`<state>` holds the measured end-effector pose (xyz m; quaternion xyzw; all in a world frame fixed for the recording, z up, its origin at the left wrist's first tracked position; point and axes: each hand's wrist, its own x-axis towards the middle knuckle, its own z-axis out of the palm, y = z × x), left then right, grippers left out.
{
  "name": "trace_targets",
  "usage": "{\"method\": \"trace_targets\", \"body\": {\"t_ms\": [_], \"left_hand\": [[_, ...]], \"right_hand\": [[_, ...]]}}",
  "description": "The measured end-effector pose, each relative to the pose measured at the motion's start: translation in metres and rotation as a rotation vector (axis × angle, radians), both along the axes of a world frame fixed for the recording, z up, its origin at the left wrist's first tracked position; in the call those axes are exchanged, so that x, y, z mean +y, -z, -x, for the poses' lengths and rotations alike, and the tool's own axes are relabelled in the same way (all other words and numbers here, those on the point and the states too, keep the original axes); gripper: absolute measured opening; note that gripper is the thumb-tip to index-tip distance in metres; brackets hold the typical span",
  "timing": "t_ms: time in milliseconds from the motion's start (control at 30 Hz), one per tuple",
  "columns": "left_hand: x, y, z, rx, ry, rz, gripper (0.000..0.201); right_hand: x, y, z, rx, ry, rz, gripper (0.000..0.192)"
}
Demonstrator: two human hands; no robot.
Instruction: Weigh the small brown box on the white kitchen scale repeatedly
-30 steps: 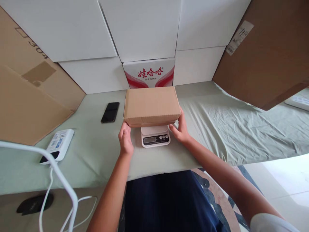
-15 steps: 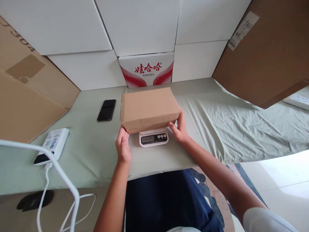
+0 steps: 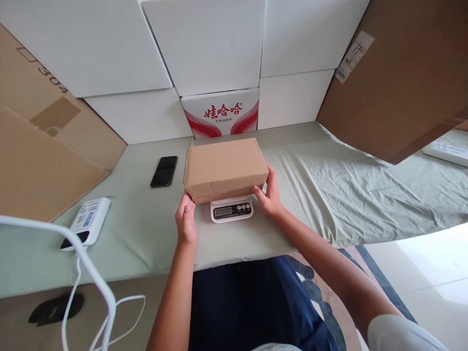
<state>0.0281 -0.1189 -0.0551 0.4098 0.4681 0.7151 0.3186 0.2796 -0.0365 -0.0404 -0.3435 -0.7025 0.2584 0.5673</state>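
"White boxes [image 3: 106, 46] line the cloth-covered desk's [image 3: 142, 214] back edge. Where's the carton [image 3: 224, 163]?"
"Over the scale [image 3: 232, 213], toward the front edge. Its left end has swung nearer, so more of the weighing plate [image 3: 233, 201] is covered."
"Fingers?"
"Left hand [image 3: 187, 222]: together, against the near-left corner. Right hand [image 3: 269, 196]: thumb and fingers pinching the opposite end."

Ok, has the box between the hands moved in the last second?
Yes: against the white scale, the box has shifted down the picture, hiding more of it.
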Motion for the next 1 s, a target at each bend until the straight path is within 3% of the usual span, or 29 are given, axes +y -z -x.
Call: {"method": "trace_targets", "body": {"t_ms": [200, 333, 433, 533, 667, 800, 900, 1000], "left_hand": [[-0.002, -0.003, 0.004, -0.007, -0.017, -0.074, 0.074], [-0.003, -0.003, 0.004, -0.047, 0.01, 0.004, 0.078], [0.003, -0.015, 0.006, -0.099, 0.079, 0.02, 0.076], [0.026, -0.035, 0.016, -0.1, 0.137, -0.064, 0.071], [0.084, -0.05, 0.031, -0.072, 0.175, -0.151, 0.064], [0.13, -0.034, 0.035, -0.077, 0.127, -0.159, 0.066], [0.141, -0.016, 0.035, -0.038, 0.144, -0.126, 0.065], [0.143, -0.002, 0.036, -0.064, 0.137, -0.074, 0.065]], "right_hand": [[-0.001, -0.001, 0.0, 0.045, 0.027, 0.031, 0.071], [-0.007, -0.007, 0.0, 0.044, 0.004, 0.037, 0.073], [-0.006, -0.018, 0.002, 0.037, 0.026, 0.021, 0.067], [0.012, -0.036, 0.008, 0.051, 0.038, -0.047, 0.066], [0.064, -0.042, 0.028, 0.085, 0.02, -0.117, 0.074], [0.11, -0.014, 0.049, 0.121, 0.006, -0.074, 0.085], [0.124, 0.009, 0.054, 0.162, -0.031, 0.018, 0.088], [0.127, 0.018, 0.052, 0.179, -0.051, 0.109, 0.084]]}}
